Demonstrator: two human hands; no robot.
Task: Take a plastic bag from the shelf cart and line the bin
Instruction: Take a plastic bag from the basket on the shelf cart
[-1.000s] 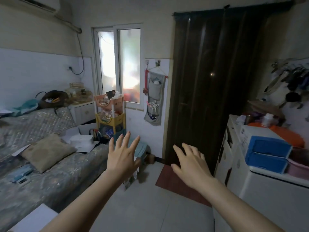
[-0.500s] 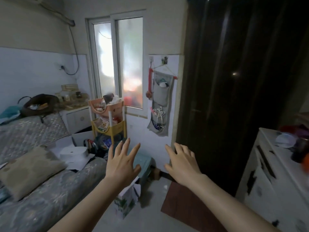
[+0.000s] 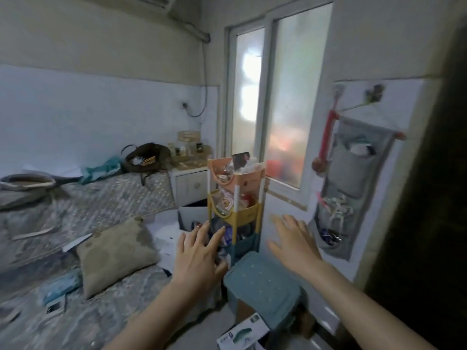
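Head view: approach step, no bag taken yet.
Left hand (image 3: 199, 258): fingers spread, empty, just before shelf cart (image 3: 236, 205).
Right hand (image 3: 293, 238): spread, empty, right of cart.
Next: find bag in a tier & pinch it.

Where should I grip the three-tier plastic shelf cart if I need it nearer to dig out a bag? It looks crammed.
Probably by the white corner post between the orange and yellow tiers of the three-tier plastic shelf cart, coming from the front, above the teal stool. That upright post faces you bare, while the trays brim with clutter. Wrap the left hand fingers around it.
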